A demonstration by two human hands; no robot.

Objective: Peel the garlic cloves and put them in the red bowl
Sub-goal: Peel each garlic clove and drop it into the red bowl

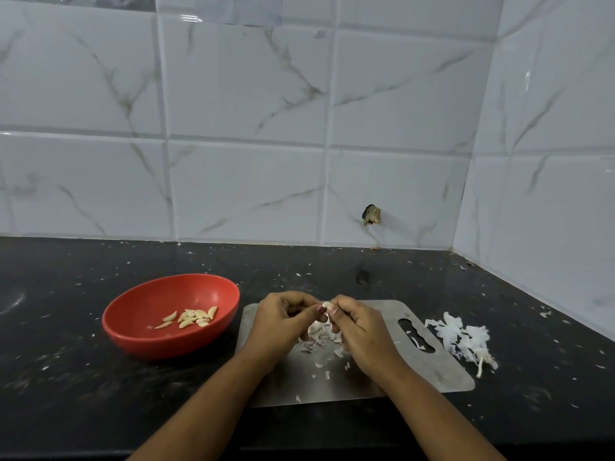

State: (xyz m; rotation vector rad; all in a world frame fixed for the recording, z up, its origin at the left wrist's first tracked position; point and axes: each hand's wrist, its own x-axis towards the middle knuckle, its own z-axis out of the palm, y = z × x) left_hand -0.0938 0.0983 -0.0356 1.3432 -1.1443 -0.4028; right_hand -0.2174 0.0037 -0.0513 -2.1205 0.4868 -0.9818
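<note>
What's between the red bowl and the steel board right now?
Head view: just a narrow strip of dark counter between red bowl and steel board, no object on it.

head cam, single view | worn at head height, faces forward, tilted down on black counter (83,387) | wide-angle, edges bow | tiled wall (246,111) fills upper half, corner at right | close: left hand (283,322), right hand (357,331) and garlic clove (327,306) between them just below centre, forearms enter from bottom edge
</note>
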